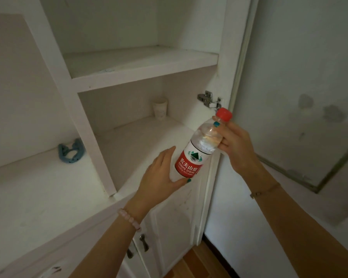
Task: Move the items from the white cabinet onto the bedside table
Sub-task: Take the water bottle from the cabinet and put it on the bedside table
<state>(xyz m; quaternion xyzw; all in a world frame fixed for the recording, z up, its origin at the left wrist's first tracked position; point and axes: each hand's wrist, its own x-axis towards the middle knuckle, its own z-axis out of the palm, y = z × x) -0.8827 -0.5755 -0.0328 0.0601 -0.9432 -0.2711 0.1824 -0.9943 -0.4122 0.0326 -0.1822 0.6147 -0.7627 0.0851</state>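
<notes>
Two hands of ours held one bottle [191, 159]. On our right hand [235, 141] the fingers [225, 145] were curled tight round the clear top part of it, just under the red cap [223, 114]. One fingertip with a green nail pressed near the neck. On our left hand [159, 177] the fingers were straight and close together. They lay flat along the low side of the bottle. The thumb [184, 181] reached under the bottom and touched it.

We held the bottle up in the air, tilted, with the cap up and to the right. It had a red label with a green and white picture. It was in front of the right end of the lower shelf [141, 149] and did not touch the shelf.

We wore a pink bead band [129, 217] on the left wrist and a thin band [265, 190] on the right wrist.

Far back on that same shelf of the white cabinet [129, 77] stood a small paper cup [160, 108], upright in the corner. A metal hinge [208, 99] sat on the side wall, just beside the cap. To the left, past the post, a blue clip [69, 152] lay on the white top.

Below our arms we saw two dark door handles [144, 239] on the low doors, and a bit of wood floor [191, 263].
</notes>
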